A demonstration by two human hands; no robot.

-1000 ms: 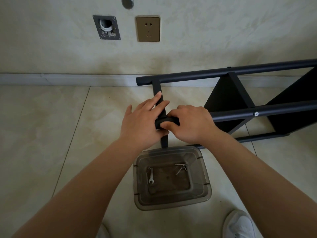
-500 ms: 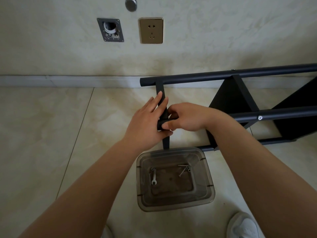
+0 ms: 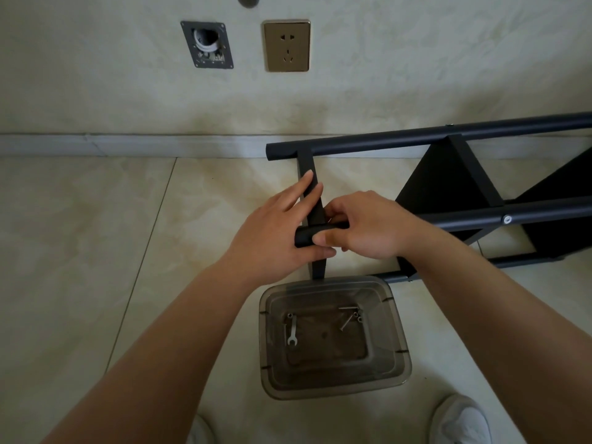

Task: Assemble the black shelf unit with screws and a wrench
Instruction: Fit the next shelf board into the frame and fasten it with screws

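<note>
The black shelf unit (image 3: 464, 187) lies on its side on the tiled floor (image 3: 96, 251), w/ its tubes running right, near the wall. The near tube's (image 3: 306, 239) free end meets a flat crossbar (image 3: 309, 174) that comes down from the far tube (image 3: 416, 139).

Step in hand, by the look of it: seating or starting a fastener at that joint by hand. To do it well, the person should keep the tube end square to the crossbar, holes lined up, and turn by finger until it bites before fetching the wrench (image 3: 292, 330).

The left hand (image 3: 275, 229) lies w/ fingers straight along the crossbar, palm cupping the tube end, steadying it. The right hand (image 3: 358, 229) has fingers and thumb curled round the tube just beside the joint; whether it pinches a screw can't be told.

Wrench and spare screws (image 3: 349, 317) sit in the clear tub (image 3: 397, 350), just below the hands, near the person's shoes (image 3: 461, 421).
</note>
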